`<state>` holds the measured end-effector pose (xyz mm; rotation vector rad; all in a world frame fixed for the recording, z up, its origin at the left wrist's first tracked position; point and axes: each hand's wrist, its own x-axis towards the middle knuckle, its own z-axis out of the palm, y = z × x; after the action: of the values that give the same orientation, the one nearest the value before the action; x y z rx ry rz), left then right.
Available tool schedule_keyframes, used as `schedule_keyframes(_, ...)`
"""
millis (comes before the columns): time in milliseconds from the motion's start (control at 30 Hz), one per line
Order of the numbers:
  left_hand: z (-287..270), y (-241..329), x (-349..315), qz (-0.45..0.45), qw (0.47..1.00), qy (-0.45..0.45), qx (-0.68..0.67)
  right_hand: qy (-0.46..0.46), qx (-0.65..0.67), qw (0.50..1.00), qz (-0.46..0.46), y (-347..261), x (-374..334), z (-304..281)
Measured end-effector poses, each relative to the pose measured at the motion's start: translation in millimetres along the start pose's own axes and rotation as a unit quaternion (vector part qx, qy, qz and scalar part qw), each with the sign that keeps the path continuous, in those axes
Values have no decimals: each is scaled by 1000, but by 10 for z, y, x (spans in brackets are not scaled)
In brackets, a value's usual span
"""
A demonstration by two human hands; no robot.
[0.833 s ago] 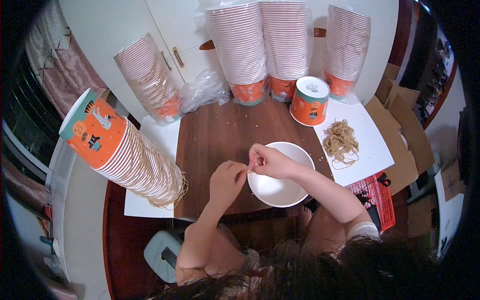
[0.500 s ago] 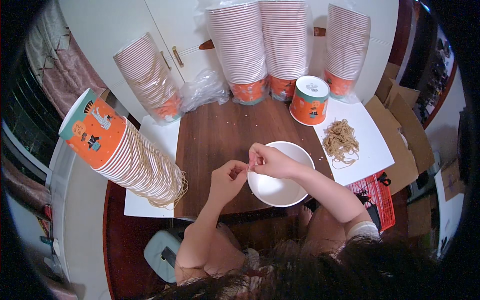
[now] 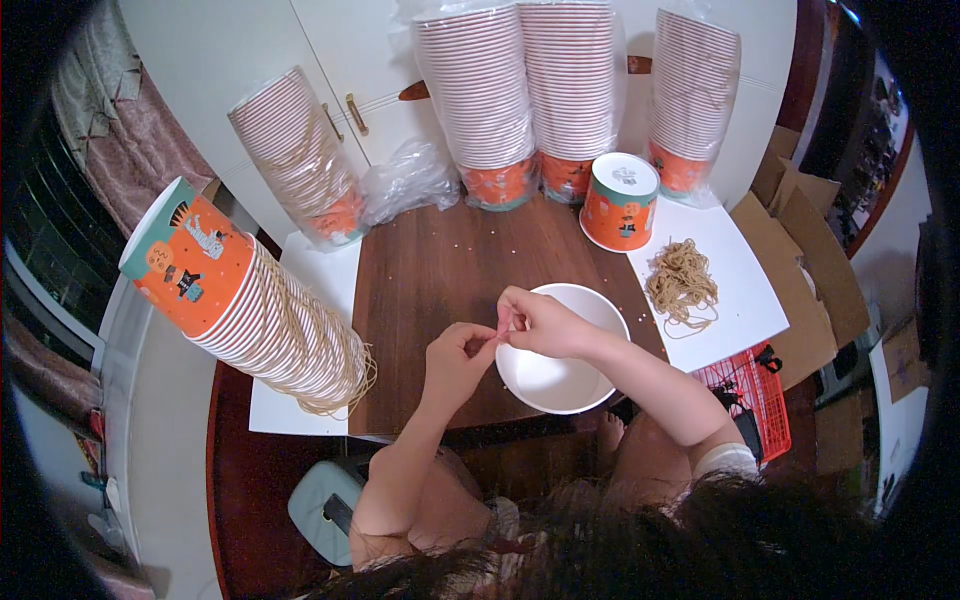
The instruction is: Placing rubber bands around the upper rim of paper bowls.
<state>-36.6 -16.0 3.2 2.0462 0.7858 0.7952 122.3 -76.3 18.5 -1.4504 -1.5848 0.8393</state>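
My left hand (image 3: pixel 460 354) and my right hand (image 3: pixel 540 322) meet fingertip to fingertip over the left rim of a white paper bucket (image 3: pixel 565 375). Both are closed in a pinch; whatever lies between the fingertips is too small to make out. The bucket stands mouth up near the table's front edge, and its visible inside is plain white. Beyond it on the right, an orange and green paper bucket (image 3: pixel 622 208) rests upside down. A tangled heap of tan string (image 3: pixel 684 284) lies on a white board to the right of my right hand.
A leaning stack of nested paper buckets (image 3: pixel 280 320), draped with tan strings, stands at left. Plastic-wrapped bucket stacks (image 3: pixel 475 100) line the back of the brown table (image 3: pixel 430 270), beside crumpled clear plastic (image 3: pixel 408 180). On the right are a cardboard box (image 3: pixel 800 270) and a red basket (image 3: pixel 755 400).
My left hand has shifted slightly to the right, closer against my right fingertips. The right hand and the buckets stay where they were.
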Motion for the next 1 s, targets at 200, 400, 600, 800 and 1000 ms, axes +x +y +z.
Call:
schedule_keyframes(200, 7, -78, -11, 50, 998, 33, 14, 14, -3, 999, -33, 9, 11, 31)
schedule_keyframes(400, 2, -31, -19, -13, 1000, -2, -25, 14, -19, 999, -31, 22, 5, 22)
schedule_keyframes(600, 14, -51, -27, -28, 999, 7, -31, 17, -26, 999, -27, 9, 0, 22)
schedule_keyframes(800, 45, -102, -33, -6, 999, 16, -35, 13, -13, 1000, -20, 15, 10, 25)
schedule_keyframes(1000, 47, -137, -23, -8, 999, 3, -52, 11, -11, 1000, -20, 17, 2, 30)
